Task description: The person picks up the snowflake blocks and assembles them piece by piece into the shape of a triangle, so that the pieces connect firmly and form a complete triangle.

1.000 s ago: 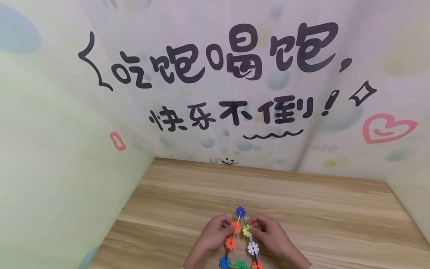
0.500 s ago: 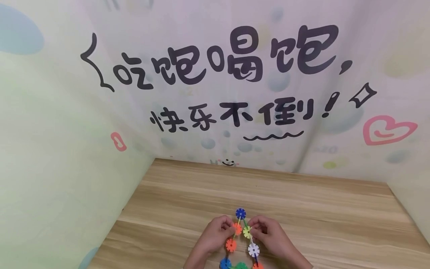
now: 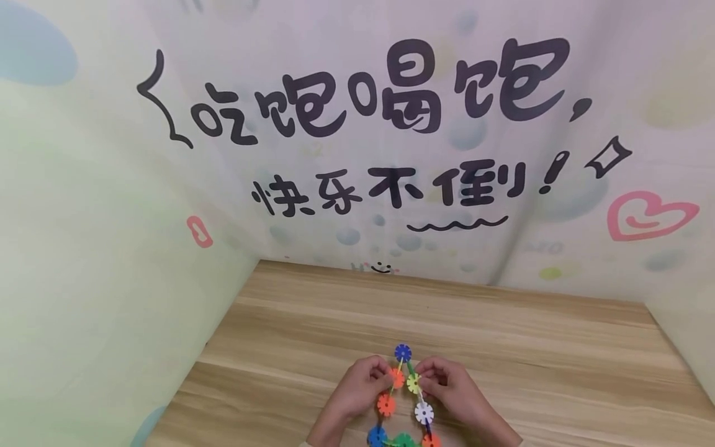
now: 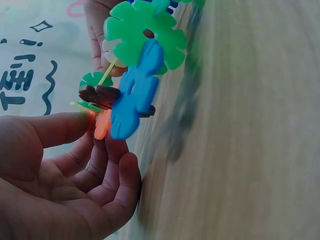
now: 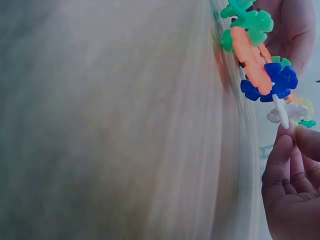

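Note:
A loop of interlocking plastic snowflake discs (image 3: 424,413) is held up between both hands, tapering to a dark blue disc (image 3: 403,353) at its far end. My left hand (image 3: 357,388) pinches an upper orange disc (image 3: 397,378) on the left side, thumb against fingers. Opposite it, my right hand (image 3: 455,391) pinches a yellow-green disc (image 3: 414,383). In the left wrist view a light blue disc (image 4: 131,95) and a green disc (image 4: 150,37) show nearest the camera. The right wrist view has an orange disc (image 5: 251,60) close up. The loop's near edge is cut off in the head view.
Beneath the hands lies a wood-grain tabletop (image 3: 268,347). A pale printed cloth (image 3: 335,155) with dark lettering closes off the back, and similar cloth (image 3: 100,261) stands along the left side.
The head view has shifted slightly. Both hands keep their pinch on the snowflake discs, and the loop has barely moved.

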Motion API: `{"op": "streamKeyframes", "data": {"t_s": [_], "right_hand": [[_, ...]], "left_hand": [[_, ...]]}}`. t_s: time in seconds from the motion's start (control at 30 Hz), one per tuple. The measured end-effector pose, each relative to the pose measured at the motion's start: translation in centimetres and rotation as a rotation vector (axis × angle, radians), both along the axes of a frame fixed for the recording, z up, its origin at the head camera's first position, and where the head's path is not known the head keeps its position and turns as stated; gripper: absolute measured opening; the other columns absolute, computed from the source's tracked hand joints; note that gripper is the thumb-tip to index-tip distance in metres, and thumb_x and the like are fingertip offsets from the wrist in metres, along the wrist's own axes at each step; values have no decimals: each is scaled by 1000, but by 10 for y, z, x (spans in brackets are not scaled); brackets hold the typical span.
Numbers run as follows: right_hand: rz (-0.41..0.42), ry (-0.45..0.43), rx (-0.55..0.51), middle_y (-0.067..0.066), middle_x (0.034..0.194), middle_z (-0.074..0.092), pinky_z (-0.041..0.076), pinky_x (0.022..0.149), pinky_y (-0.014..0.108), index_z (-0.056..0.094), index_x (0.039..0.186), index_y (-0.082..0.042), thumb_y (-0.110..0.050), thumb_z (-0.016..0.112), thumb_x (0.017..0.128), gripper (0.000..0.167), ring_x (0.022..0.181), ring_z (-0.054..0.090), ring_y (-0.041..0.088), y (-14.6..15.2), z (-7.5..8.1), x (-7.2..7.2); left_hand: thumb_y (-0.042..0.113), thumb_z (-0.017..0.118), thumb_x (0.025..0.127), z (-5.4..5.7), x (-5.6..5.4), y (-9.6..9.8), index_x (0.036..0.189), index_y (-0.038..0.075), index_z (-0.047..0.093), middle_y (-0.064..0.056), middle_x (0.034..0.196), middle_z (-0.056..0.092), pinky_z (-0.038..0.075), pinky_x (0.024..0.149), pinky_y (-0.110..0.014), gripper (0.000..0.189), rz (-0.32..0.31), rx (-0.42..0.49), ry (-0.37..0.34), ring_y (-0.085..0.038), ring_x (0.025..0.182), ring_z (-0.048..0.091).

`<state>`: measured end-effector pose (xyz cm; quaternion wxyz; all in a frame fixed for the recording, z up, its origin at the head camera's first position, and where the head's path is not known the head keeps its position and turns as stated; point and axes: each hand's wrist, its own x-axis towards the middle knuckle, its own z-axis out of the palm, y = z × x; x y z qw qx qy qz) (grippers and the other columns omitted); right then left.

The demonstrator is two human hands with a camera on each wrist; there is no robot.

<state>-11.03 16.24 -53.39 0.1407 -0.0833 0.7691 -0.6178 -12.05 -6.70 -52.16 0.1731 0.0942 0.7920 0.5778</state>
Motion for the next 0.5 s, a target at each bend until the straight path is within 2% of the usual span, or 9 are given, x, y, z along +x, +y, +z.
{"op": "streamKeyframes", "data": {"t_s": [0.27, 0.4, 0.5], "right_hand": [[-6, 8, 13, 9, 91, 65, 57, 65, 30, 64, 113, 0, -6, 65, 96, 18, 78, 64, 21, -2, 0, -1], [-8, 12, 26, 9, 91, 66, 56, 64, 30, 56, 130, -5, -3, 64, 96, 34, 76, 64, 21, -1, 2, 0], [19, 47, 53, 9, 90, 66, 56, 62, 31, 47, 144, -10, -3, 63, 97, 50, 74, 63, 21, 0, 4, -1]], "left_hand": [[11, 68, 94, 1, 0, 0, 91, 7, 64, -2, 83, 60, 45, 61, -30, 6, -17, 12, 8, -17, 74, 56], [10, 68, 93, 1, 1, 0, 89, 8, 64, -1, 82, 60, 45, 61, -30, 6, -28, 0, 4, -17, 74, 55], [10, 68, 93, 2, 1, 0, 89, 9, 64, -1, 82, 61, 44, 60, -30, 6, -31, -6, 0, -18, 74, 55]]}}
